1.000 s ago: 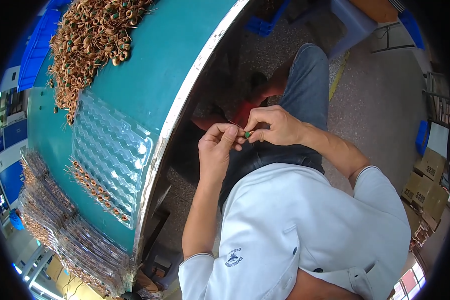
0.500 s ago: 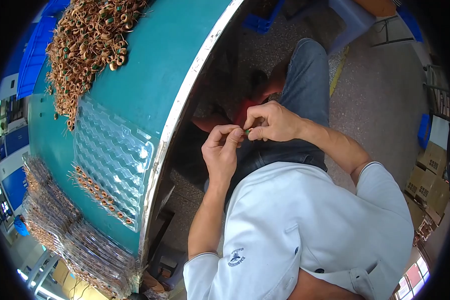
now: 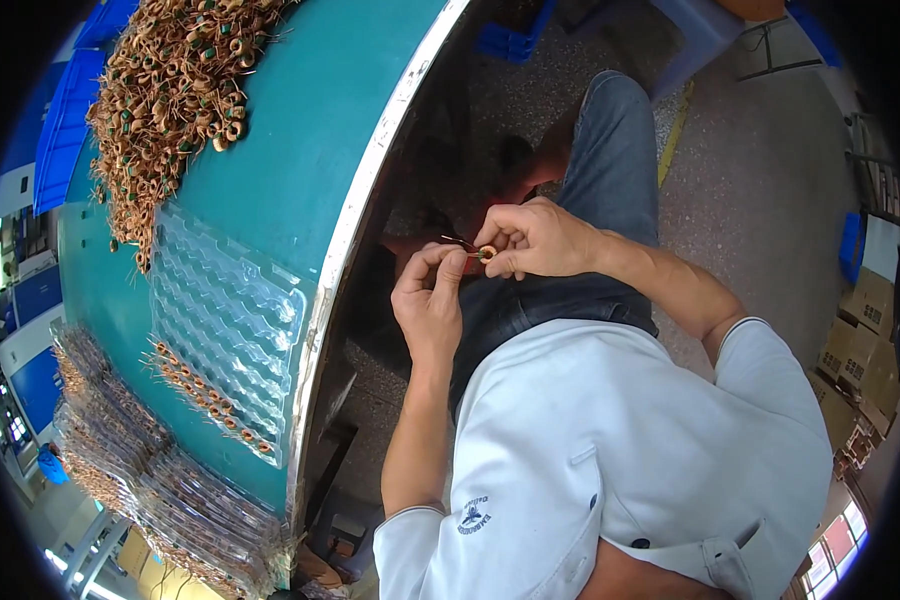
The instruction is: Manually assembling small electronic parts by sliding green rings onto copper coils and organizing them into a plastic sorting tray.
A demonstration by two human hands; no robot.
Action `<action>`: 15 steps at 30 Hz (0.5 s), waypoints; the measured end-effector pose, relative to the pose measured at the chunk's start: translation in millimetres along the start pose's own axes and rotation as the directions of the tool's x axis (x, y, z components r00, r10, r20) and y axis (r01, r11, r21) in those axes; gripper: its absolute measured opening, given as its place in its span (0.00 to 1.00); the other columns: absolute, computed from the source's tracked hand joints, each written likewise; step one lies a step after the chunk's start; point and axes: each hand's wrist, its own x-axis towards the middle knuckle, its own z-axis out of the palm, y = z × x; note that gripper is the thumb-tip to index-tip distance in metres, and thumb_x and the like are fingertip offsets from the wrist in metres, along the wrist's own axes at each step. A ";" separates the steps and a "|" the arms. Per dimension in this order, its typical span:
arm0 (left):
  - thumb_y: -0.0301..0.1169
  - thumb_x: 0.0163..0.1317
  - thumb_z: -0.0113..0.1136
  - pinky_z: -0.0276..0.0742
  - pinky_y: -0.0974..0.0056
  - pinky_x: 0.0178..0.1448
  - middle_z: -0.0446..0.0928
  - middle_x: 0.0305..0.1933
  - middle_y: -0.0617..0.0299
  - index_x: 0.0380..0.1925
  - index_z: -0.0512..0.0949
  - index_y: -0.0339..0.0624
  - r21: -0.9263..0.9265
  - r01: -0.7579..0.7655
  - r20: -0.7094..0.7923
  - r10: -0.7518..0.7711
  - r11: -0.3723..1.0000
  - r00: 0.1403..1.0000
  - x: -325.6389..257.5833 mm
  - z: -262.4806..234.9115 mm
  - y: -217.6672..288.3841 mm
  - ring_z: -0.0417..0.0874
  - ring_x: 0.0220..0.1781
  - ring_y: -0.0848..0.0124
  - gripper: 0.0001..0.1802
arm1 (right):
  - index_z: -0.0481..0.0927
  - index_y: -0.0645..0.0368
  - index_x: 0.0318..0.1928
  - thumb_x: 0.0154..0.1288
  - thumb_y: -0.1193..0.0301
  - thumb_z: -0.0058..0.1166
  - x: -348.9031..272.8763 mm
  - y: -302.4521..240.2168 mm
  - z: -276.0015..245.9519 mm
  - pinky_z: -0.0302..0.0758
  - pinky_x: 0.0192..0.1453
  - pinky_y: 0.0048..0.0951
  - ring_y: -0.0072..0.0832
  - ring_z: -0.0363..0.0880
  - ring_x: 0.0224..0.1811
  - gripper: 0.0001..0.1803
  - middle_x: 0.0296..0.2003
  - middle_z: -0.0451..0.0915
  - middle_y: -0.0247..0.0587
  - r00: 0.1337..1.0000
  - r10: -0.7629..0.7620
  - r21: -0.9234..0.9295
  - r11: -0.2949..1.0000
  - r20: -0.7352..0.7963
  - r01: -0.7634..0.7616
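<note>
Over my lap, both hands meet at a small copper-wound ring coil (image 3: 487, 254) with wire leads. My right hand (image 3: 542, 238) pinches the coil between thumb and fingers. The thumb and fingertips of my left hand (image 3: 430, 300) are pressed together on a thin wire lead (image 3: 471, 254) at the coil's left side. To the left on the green table (image 3: 300, 120) lies a clear plastic tray (image 3: 232, 310) with wavy rows. Several coils (image 3: 210, 398) sit along its near-left row.
A large heap of similar coils (image 3: 175, 95) covers the table's far left. Stacked filled trays (image 3: 160, 470) stand at the near left. The white table edge (image 3: 355, 205) runs beside my left arm. Cardboard boxes (image 3: 863, 345) stand at the right, and a blue crate (image 3: 515, 38) lies beyond the table.
My hands have drawn slightly apart, the left one moving left and down. The coil, mostly hidden between the fingers before, now shows with its wire leads.
</note>
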 end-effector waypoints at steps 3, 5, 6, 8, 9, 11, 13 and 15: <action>0.25 0.63 0.65 0.73 0.74 0.43 0.79 0.36 0.63 0.33 0.81 0.31 0.023 -0.013 -0.004 0.014 1.000 1.000 -0.7 1.4 -1.3 0.75 0.37 0.78 0.06 | 0.76 0.66 0.39 0.61 0.77 0.63 -2.2 2.6 1.6 0.79 0.28 0.21 0.20 0.82 0.26 0.10 0.28 0.83 0.40 0.999 -0.006 0.059 0.998 -0.050 0.009; 0.25 0.62 0.66 0.73 0.73 0.43 0.78 0.35 0.63 0.32 0.81 0.32 0.015 -0.059 0.002 0.059 0.998 0.998 -0.5 1.1 -5.1 0.75 0.37 0.77 0.06 | 0.75 0.66 0.39 0.61 0.77 0.63 -2.9 6.5 4.4 0.79 0.27 0.21 0.20 0.82 0.26 0.10 0.28 0.82 0.40 0.998 0.004 0.101 0.995 -0.070 0.003; 0.25 0.62 0.66 0.73 0.73 0.43 0.78 0.35 0.63 0.32 0.81 0.32 0.016 -0.059 0.002 0.059 0.998 0.998 -0.4 1.2 -5.3 0.75 0.37 0.77 0.06 | 0.75 0.66 0.39 0.61 0.78 0.63 -2.8 8.0 5.5 0.79 0.27 0.20 0.21 0.82 0.26 0.09 0.29 0.82 0.40 0.996 0.017 0.143 0.990 -0.090 -0.004; 0.24 0.61 0.66 0.72 0.72 0.44 0.78 0.34 0.62 0.31 0.81 0.32 0.090 -0.093 -0.028 0.096 0.992 0.995 -0.4 1.2 -5.3 0.75 0.37 0.75 0.05 | 0.75 0.66 0.39 0.62 0.77 0.62 -2.4 9.0 8.6 0.79 0.27 0.20 0.21 0.82 0.26 0.09 0.29 0.82 0.40 0.994 0.027 0.203 0.979 -0.104 -0.005; 0.24 0.61 0.66 0.72 0.72 0.44 0.78 0.34 0.62 0.31 0.81 0.32 0.091 -0.093 -0.028 0.096 0.991 0.995 -0.6 0.9 -5.8 0.75 0.37 0.75 0.05 | 0.75 0.66 0.39 0.62 0.77 0.62 -2.2 9.7 10.1 0.80 0.27 0.20 0.21 0.82 0.26 0.09 0.29 0.81 0.40 0.992 0.038 0.262 0.965 -0.116 -0.006; 0.24 0.60 0.66 0.72 0.71 0.44 0.78 0.34 0.61 0.30 0.81 0.33 0.149 -0.124 -0.036 0.131 0.981 0.991 -1.1 0.2 -6.5 0.76 0.38 0.73 0.05 | 0.74 0.66 0.39 0.63 0.77 0.62 -1.3 12.2 12.5 0.80 0.26 0.20 0.22 0.82 0.26 0.09 0.30 0.81 0.40 0.991 0.049 0.283 0.959 -0.121 -0.013; 0.24 0.60 0.66 0.72 0.71 0.44 0.78 0.34 0.61 0.30 0.81 0.33 0.156 -0.130 -0.029 0.136 0.979 0.990 -1.0 0.1 -6.9 0.76 0.38 0.73 0.05 | 0.74 0.66 0.39 0.63 0.76 0.61 -1.0 14.4 13.1 0.80 0.26 0.20 0.22 0.83 0.26 0.09 0.30 0.81 0.40 0.990 0.062 0.304 0.953 -0.128 -0.020; 0.24 0.61 0.66 0.72 0.71 0.44 0.78 0.34 0.60 0.30 0.81 0.33 0.164 -0.135 -0.022 0.141 0.977 0.990 -0.8 0.5 -6.6 0.76 0.38 0.73 0.05 | 0.74 0.66 0.39 0.63 0.75 0.61 -1.3 15.6 12.9 0.80 0.25 0.21 0.23 0.83 0.26 0.10 0.30 0.80 0.40 0.990 0.087 0.384 0.922 -0.108 -0.039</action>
